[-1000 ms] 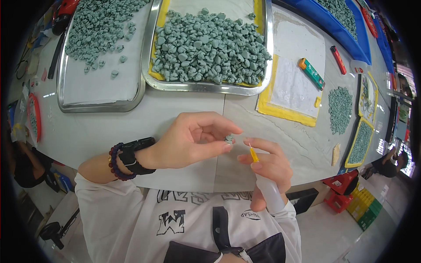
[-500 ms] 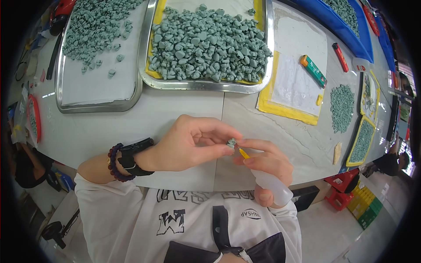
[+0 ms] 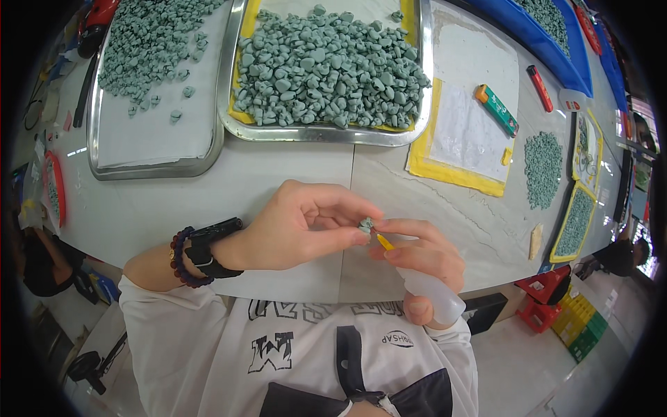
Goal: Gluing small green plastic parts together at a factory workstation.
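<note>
Between thumb and fingertips, my left hand point(image 3: 299, 226) pinches a small grey-green piece point(image 3: 365, 225) with an irregular shape. My right hand point(image 3: 427, 257) is closed around a translucent squeeze bottle point(image 3: 439, 295), whose yellow nozzle point(image 3: 385, 242) points up at the piece. The right fingertips meet the piece from the other side. Whether the nozzle's tip touches it, I cannot tell. Ahead of my hands, a metal tray point(image 3: 323, 135) holds a heap of similar grey-green pieces point(image 3: 330, 69).
Another metal tray point(image 3: 156, 169) with such pieces stands at the left. To the right lie a yellow-edged sheet point(image 3: 455, 181), a green box cutter point(image 3: 496, 111), a red marker-like stick point(image 3: 539, 89) and a loose patch of pieces point(image 3: 542, 170). A blue bin point(image 3: 549, 52) stands far right.
</note>
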Demonstrator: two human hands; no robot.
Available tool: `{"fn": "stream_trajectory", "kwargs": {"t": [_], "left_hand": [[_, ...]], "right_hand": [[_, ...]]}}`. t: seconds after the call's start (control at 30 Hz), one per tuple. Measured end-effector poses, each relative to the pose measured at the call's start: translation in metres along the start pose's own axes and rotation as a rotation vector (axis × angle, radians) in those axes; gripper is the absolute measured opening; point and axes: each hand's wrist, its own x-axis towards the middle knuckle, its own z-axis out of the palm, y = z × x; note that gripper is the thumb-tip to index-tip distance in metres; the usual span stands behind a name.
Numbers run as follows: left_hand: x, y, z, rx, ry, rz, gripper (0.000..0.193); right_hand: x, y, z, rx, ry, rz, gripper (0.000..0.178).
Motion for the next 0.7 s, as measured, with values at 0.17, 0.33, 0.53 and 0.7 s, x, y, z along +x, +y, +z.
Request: {"fn": "stream_trajectory", "kwargs": {"t": [0.17,0.33,0.53,0.7], "left_hand": [[-0.0001,0.0001,0.0001,0.0,-0.004,0.007,0.029],[-0.0005,0.0018,0.0004,-0.06,-0.002,-0.032,0.028],[-0.0016,0.0032,-0.0001,-0.111,-0.003,-0.049,0.028],[-0.0015,0.0039,0.0007,-0.099,-0.002,-0.046,0.029]], "right_hand": [[0.0005,0.0018,-0.0008,-0.016,-0.013,-0.036,0.05],[-0.0012,0.002,-0.0001,0.009,0.005,-0.039,0.051],[-0.0043,0.0008,0.001,0.063,0.029,0.013,0.051],[-0.0029,0.0004,0.0004,0.072,0.024,0.024,0.048]]}}
